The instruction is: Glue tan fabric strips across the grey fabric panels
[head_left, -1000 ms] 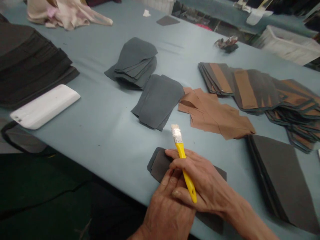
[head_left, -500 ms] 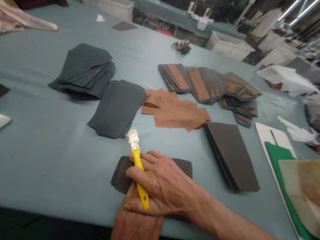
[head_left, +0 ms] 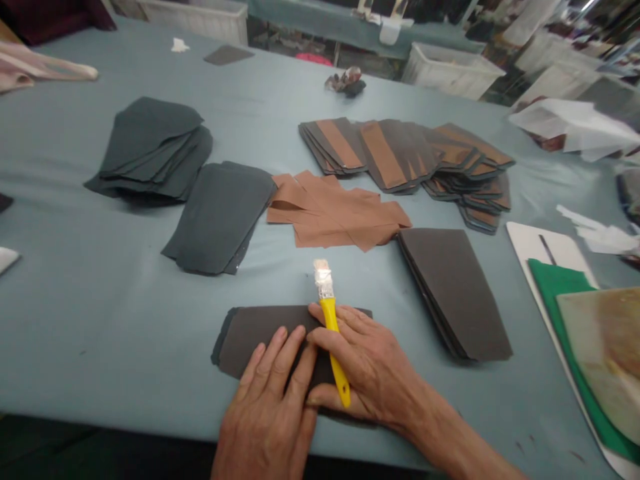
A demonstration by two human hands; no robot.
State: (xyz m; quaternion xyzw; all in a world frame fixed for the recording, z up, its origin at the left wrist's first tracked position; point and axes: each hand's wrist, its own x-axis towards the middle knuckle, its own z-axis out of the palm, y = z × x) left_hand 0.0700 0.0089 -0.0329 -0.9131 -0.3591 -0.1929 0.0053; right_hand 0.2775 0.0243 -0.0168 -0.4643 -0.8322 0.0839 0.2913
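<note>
My left hand (head_left: 273, 407) lies palm down with its fingers apart on a dark brown piece (head_left: 265, 327) near the table's front edge. Between the thumb and fingers of my right hand (head_left: 370, 367) is a yellow-handled brush (head_left: 331, 327), its whitish bristles pointing away from me. That hand rests on the right part of the same piece, which partly hides beneath both hands. Beyond the brush lie overlapping tan pieces (head_left: 340, 213). A stack of dark brown pieces (head_left: 457, 290) is to the right.
Dark green-grey pieces (head_left: 220, 213) and a fanned stack (head_left: 150, 147) lie on the left. Brown pieces with tan strips (head_left: 385, 153) spread farther back. At the right are a white board (head_left: 517, 240) and green sheet (head_left: 560, 273). White bins (head_left: 450, 70) stand beyond the table (head_left: 100, 293).
My left hand has come out from under my right hand and now lies flat with fingers spread. My right hand and the brush have shifted right. The view has moved slightly.
</note>
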